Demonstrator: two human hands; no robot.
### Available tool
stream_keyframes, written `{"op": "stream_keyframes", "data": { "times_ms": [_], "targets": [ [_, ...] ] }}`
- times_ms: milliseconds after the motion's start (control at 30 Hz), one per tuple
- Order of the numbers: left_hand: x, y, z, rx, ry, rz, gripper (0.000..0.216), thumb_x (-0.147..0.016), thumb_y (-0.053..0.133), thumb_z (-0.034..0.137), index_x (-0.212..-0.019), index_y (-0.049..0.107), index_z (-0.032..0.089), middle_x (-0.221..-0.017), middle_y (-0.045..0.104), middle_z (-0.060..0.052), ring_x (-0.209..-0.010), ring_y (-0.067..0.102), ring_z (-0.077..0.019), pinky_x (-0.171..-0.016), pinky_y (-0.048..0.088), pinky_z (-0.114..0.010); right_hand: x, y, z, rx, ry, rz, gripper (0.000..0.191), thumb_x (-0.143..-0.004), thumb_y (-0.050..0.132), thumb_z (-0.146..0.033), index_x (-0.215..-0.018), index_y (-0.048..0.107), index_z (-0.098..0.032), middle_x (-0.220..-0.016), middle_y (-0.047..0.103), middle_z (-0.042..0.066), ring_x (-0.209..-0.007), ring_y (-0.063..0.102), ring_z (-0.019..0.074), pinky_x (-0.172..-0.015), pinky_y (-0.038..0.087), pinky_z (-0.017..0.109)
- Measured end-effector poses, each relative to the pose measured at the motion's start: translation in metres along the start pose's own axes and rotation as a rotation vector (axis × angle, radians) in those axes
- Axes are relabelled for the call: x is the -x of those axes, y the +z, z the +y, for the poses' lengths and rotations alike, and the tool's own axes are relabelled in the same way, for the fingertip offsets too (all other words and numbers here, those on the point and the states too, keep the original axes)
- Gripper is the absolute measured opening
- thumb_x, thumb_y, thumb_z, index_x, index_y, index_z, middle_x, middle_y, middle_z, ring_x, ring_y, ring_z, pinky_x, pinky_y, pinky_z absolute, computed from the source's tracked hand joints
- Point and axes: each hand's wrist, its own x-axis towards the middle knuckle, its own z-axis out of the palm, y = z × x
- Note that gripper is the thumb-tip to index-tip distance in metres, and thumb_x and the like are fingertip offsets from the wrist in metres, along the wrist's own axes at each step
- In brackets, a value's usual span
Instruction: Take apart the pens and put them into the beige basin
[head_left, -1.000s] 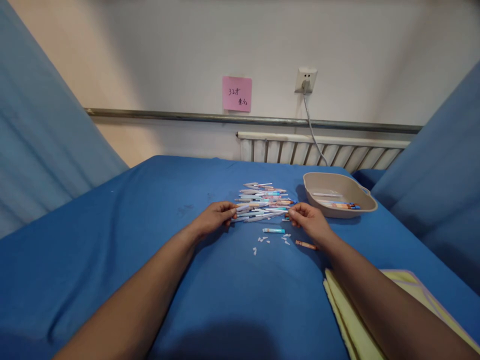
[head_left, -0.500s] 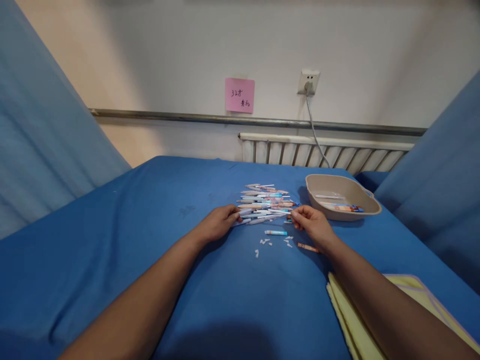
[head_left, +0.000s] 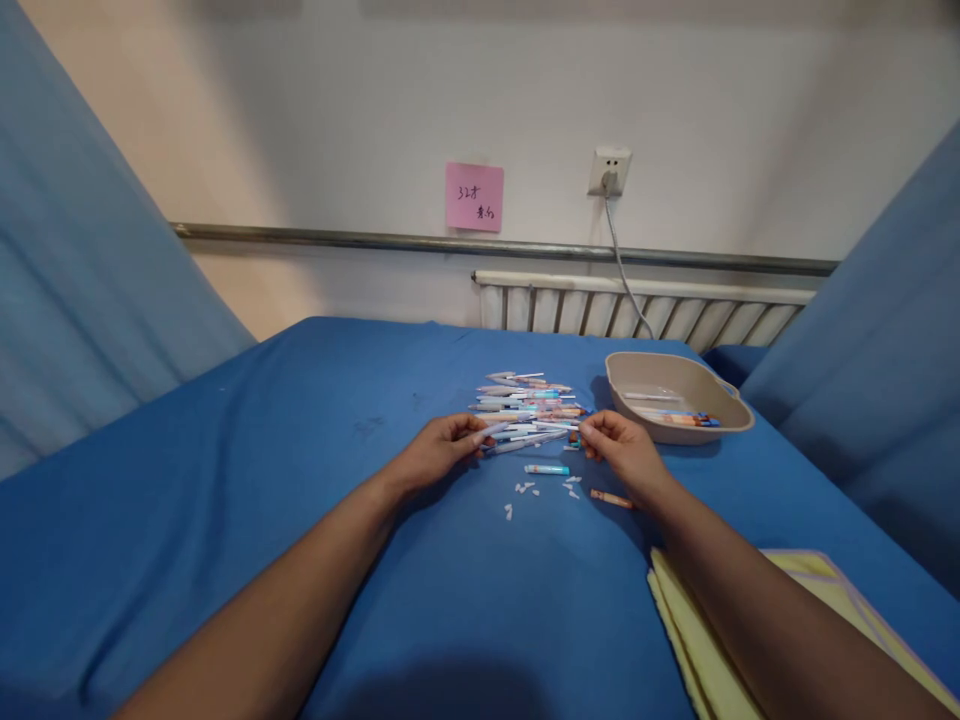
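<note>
A pile of thin pens point(head_left: 529, 398) lies on the blue cloth. My left hand point(head_left: 439, 450) rests at the pile's near left end, its fingers pinched on a pale pen point(head_left: 525, 440) that lies across the front of the pile. My right hand point(head_left: 622, 450) pinches the right end of what looks like the same pen, fingers curled. A short teal pen piece point(head_left: 547, 469) and an orange one point(head_left: 609, 497) lie just in front, with small white bits point(head_left: 525, 490) scattered near them.
A beige tray point(head_left: 630, 375) holding a few pens stands right of the pile. A folded yellow cloth point(head_left: 712, 650) lies under my right forearm. Behind are a radiator point(head_left: 637, 310), a wall socket with a cable point(head_left: 609, 170) and a pink note point(head_left: 474, 197). Blue curtains hang on both sides.
Both hands stay at the ends of the pile. The left fingers have lifted slightly onto the front pen; the view has shifted a little.
</note>
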Motion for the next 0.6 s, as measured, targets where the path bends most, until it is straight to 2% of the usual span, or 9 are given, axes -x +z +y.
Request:
{"op": "stream_keyframes", "data": {
  "times_ms": [467,600],
  "targets": [
    [-0.001,-0.001,0.003,-0.095,0.052,-0.039,0.027,-0.075,0.063,0.037,-0.088,0.065,0.013,-0.078,0.062,-0.002,-0.067,0.052,-0.0117,-0.067,0.04,-0.025,0.002,0.003,-0.003,0.027,-0.029,0.019,0.033,-0.069,0.063,-0.05,-0.068,0.055,-0.018,-0.055,0.053,-0.003,-0.05,0.048,0.011,-0.051,0.039,0.024],
    [0.001,0.001,0.008,-0.124,0.072,-0.044,0.029,-0.077,0.061,0.034,-0.095,0.067,0.012,-0.089,0.066,-0.005,-0.078,0.057,-0.0146,-0.075,0.043,-0.028,0.003,0.004,-0.004,0.055,-0.037,0.013,0.032,-0.07,0.062,-0.049,-0.068,0.054,-0.018,-0.054,0.052,-0.003,-0.05,0.048,0.0112,-0.051,0.039,0.024]
  ]
}}
